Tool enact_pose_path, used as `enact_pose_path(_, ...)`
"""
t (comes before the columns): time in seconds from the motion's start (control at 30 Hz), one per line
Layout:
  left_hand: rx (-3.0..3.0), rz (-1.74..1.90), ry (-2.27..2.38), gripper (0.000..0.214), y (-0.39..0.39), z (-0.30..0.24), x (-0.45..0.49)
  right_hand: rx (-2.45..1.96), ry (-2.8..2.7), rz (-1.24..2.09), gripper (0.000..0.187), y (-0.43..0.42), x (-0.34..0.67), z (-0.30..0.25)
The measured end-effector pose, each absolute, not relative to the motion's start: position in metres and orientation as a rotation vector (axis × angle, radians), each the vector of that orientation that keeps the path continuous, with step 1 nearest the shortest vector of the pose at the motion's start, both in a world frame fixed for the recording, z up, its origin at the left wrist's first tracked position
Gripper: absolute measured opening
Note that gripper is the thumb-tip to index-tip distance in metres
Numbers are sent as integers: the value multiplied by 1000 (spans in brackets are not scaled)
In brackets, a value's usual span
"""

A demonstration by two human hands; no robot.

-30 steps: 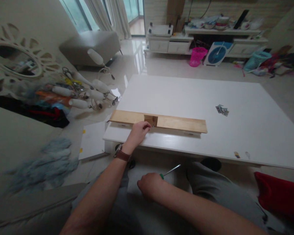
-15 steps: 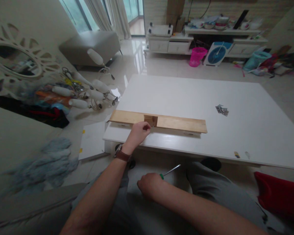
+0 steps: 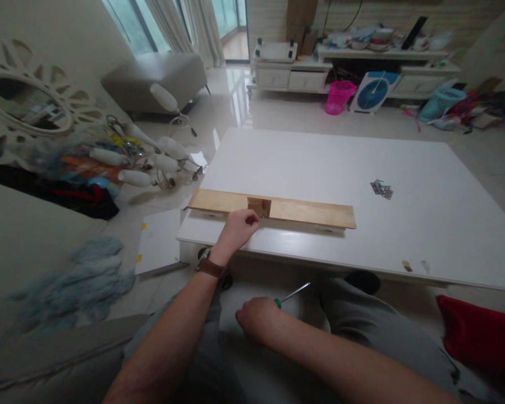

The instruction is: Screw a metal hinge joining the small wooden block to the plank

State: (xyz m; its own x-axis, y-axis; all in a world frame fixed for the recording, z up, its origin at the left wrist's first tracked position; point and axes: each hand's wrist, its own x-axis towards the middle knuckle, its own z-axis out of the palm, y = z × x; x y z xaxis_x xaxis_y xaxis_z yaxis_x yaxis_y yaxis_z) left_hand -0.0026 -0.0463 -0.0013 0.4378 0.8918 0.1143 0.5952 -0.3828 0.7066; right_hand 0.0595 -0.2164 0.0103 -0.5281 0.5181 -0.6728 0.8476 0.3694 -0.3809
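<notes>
A long wooden board [image 3: 313, 211] with a square cutout lies near the front edge of the white tabletop [image 3: 320, 163]. My left hand [image 3: 239, 224], with a brown-strapped watch on its wrist, is at the near side of the cutout. Its thumb and finger are pinched together; a tiny pale bit shows beside the fingertips, too small to name. Lower down, over my lap, my right hand [image 3: 258, 320] is closed around a screwdriver [image 3: 294, 292] with a green handle, its metal shaft pointing up and right. Several small metal hinge-like plates [image 3: 381, 189] sit in a pile farther right on the tabletop.
Two small pieces, one yellowish [image 3: 407, 266], lie by the tabletop's front edge. A white panel [image 3: 160, 241] rests on the floor at left, near a grey fluffy cloth [image 3: 88, 275]. Lamp arms with white shades [image 3: 164, 163] stand beyond it. Something red [image 3: 480, 336] is at lower right.
Almost nothing differs. My left hand's fingertips have shifted very slightly at the cutout; my right hand and the screwdriver stay in place.
</notes>
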Motion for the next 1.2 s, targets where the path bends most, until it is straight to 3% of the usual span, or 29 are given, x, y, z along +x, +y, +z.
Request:
enact_pose_path(0.4, 2095, 700, 1236, 16, -47, 0, -2, 1117, 2097, -1031, 37, -213, 59, 18)
enact_pose_path(1.2, 2110, 673, 1246, 14, -47, 0, -2, 1132, 2090, -1048, 36, -215, 59, 14)
